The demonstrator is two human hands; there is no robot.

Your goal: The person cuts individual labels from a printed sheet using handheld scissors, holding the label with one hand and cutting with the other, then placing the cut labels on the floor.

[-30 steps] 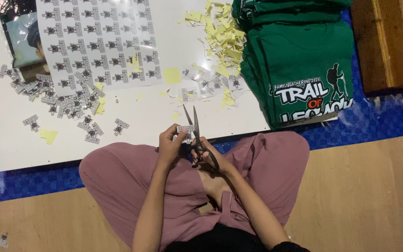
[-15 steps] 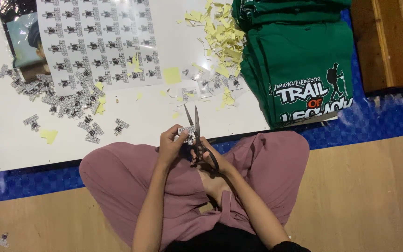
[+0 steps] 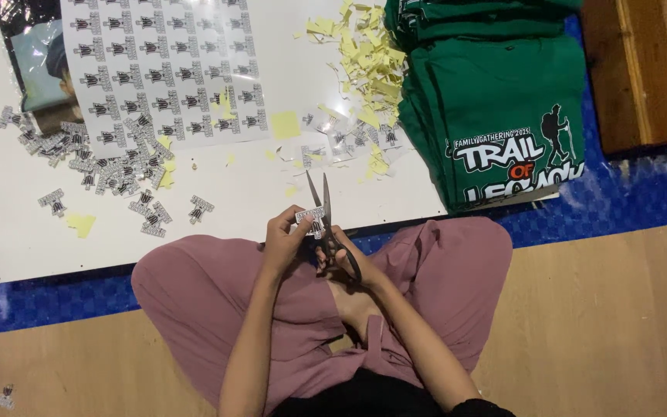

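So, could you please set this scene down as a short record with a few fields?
Left hand: pinches a small cutout
Right hand: holds scissors, blades open at the cutout
Board: white, lies ahead of the knees
Sheet: uncut rows of printed designs, at the board's far side
Loose cutouts: heaped on the board's left
Yellow scraps: piled by the shirts
Shirts: green, folded, stacked at right
Floor: wood, blue mat under the board

Wood floor, blue mat

A white board (image 3: 218, 224) lies on a blue mat (image 3: 627, 201) over a light wood floor (image 3: 611, 324); a brown wooden piece (image 3: 638, 69) sits at upper right.
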